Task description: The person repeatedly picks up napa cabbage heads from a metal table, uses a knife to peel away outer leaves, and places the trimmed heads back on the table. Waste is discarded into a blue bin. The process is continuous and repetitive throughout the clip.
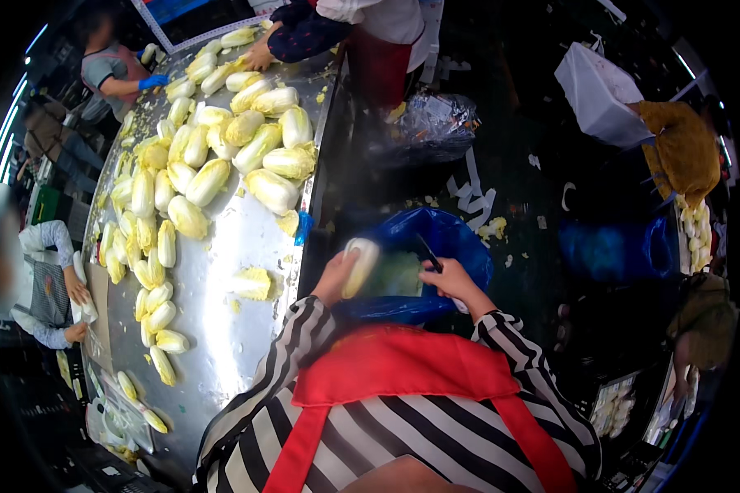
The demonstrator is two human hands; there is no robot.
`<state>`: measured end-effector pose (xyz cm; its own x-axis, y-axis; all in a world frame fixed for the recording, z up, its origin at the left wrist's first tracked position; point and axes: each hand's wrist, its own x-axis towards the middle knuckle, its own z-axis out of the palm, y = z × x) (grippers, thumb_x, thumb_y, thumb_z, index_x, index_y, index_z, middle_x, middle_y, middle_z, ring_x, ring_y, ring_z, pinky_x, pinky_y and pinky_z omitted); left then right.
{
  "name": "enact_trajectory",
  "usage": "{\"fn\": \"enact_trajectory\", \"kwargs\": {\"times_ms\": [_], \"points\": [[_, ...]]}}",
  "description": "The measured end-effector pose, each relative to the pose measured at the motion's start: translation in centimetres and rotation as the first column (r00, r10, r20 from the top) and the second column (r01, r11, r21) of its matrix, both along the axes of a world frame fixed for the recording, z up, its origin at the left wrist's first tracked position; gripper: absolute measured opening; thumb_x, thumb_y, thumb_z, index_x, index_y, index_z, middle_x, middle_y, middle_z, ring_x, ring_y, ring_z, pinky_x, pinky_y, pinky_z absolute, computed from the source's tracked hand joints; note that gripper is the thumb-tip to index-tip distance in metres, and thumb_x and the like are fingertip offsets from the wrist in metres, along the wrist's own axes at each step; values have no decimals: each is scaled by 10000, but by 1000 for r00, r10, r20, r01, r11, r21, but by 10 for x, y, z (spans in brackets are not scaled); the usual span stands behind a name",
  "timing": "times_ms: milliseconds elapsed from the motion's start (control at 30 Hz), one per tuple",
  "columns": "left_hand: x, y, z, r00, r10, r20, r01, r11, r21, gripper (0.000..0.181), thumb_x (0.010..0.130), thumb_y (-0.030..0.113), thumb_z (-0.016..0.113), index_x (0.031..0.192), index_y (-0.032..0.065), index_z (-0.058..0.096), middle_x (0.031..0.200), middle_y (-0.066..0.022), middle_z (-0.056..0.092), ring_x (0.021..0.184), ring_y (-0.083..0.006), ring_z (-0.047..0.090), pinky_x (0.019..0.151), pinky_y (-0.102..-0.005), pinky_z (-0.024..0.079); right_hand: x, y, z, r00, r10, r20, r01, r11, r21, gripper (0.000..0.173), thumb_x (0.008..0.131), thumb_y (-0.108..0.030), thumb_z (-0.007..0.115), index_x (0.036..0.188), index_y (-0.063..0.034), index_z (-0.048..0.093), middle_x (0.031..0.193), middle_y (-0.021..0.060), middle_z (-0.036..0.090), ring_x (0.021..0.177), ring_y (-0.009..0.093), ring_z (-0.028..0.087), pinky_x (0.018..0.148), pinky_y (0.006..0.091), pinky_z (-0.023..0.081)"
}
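My left hand [335,275] grips a pale napa cabbage [361,266] near the left rim of a bin lined with a blue plastic bag [462,237]. Over the right side of that bag, my right hand [451,282] is shut on a dark-handled knife [430,254] whose blade points up and to the left. Blurred pale green matter [401,274] shows inside the bag. To my left, many napa cabbages [206,182] lie on a metal table [222,339]. A loose yellow cabbage leaf [251,283] rests on the table near my left arm.
Co-workers' hands [260,54] reach over the table's far end, and another co-worker [49,283] handles clear plastic on its left side. A full plastic bag [438,126] stands beyond the blue-lined bin. Paper strips [473,197] and leaf scraps litter the floor. A blue barrel-like container [616,249] is at right.
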<state>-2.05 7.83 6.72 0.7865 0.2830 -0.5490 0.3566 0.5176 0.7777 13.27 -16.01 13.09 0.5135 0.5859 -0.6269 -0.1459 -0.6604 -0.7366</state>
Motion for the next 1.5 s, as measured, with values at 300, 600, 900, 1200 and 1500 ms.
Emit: {"fn": "enact_trajectory", "kwargs": {"times_ms": [300, 600, 900, 1200, 1500], "points": [[20, -47, 67, 984, -58, 169, 40, 993, 110, 376, 1001, 351, 381, 1174, 51, 526, 997, -47, 608, 856, -102, 577, 745, -242, 477, -42, 52, 39, 956, -254, -148, 294, 844, 449, 490, 791, -236, 656, 1226, -63, 509, 840, 49, 596, 549, 71, 524, 448, 198, 404], [30, -49, 89, 960, -237, 148, 190, 941, 279, 366, 939, 326, 501, 1160, 36, 528, 1008, -81, 610, 869, -147, 600, 764, -272, 490, -56, 29, 37, 890, -393, -230, 454, 722, 522, 413, 856, -153, 506, 1257, -53, 509, 842, 46, 609, 560, 69, 538, 483, 197, 416], [17, -45, 111, 966, -177, 187, 146, 975, 166, 409, 818, 141, 624, 1195, 36, 505, 1060, -76, 599, 917, -132, 584, 791, -276, 485, -32, 3, 28, 901, -398, 171, 347, 899, 266, 478, 868, -225, 583, 1295, -30, 491, 895, 108, 641, 642, 130, 595, 562, 240, 484], [12, -52, 106, 882, -322, 344, 155, 888, 434, 308, 925, 168, 514, 1190, 13, 492, 1086, -75, 570, 998, -130, 528, 879, -268, 418, -70, 35, 70, 920, -336, -200, 389, 732, 560, 471, 827, -228, 659, 1220, -8, 519, 780, 14, 581, 553, 37, 509, 448, 174, 382], [5, -52, 114, 912, -310, 269, 234, 931, 280, 317, 977, 245, 409, 1191, 28, 497, 1067, -68, 562, 958, -119, 522, 834, -253, 424, -76, 27, 65, 914, -346, -211, 400, 680, 614, 457, 818, -207, 647, 1203, 0, 517, 800, 34, 582, 562, 49, 513, 474, 181, 399]]}}
